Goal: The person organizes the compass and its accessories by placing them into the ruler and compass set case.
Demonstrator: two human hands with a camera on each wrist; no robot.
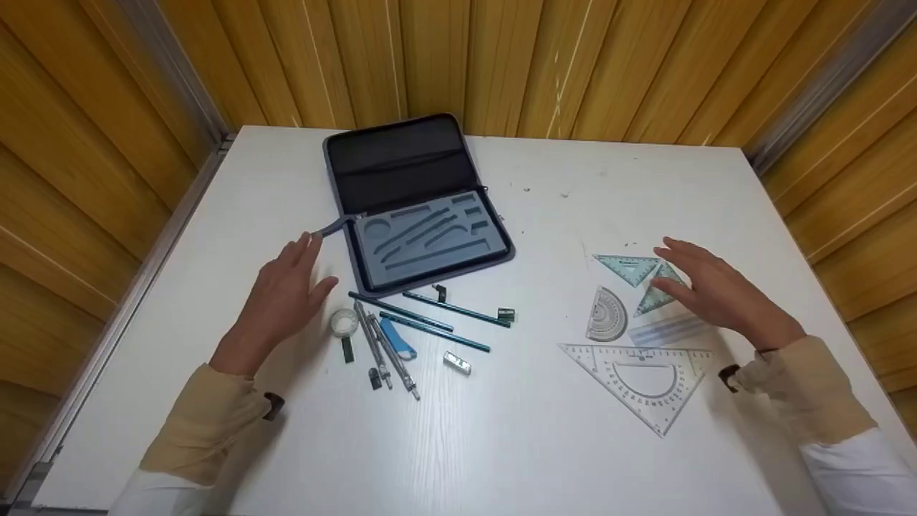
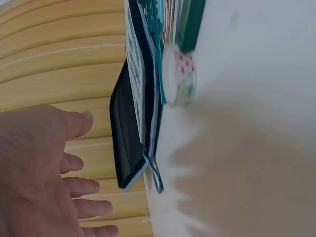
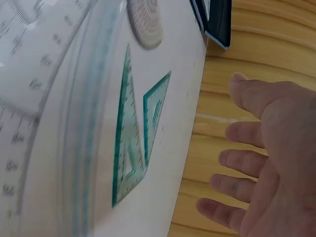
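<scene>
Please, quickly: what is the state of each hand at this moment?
Left hand: open, holding nothing, raised near the unzipped case.
Right hand: open, holding nothing, raised near the small green set squares.

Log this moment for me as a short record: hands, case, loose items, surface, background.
left hand: raised beside the case, fingers extended, holding nothing
right hand: raised near the green triangles, holding nothing
case: lies open; gray foam insert has unfilled cutouts
items near case: three pencils, two metal compasses, tape roll, others
items on right: two green triangles, protractor, clear ruler, large clear triangle
surface: white table
background: yellow-brown paneled wall
</scene>
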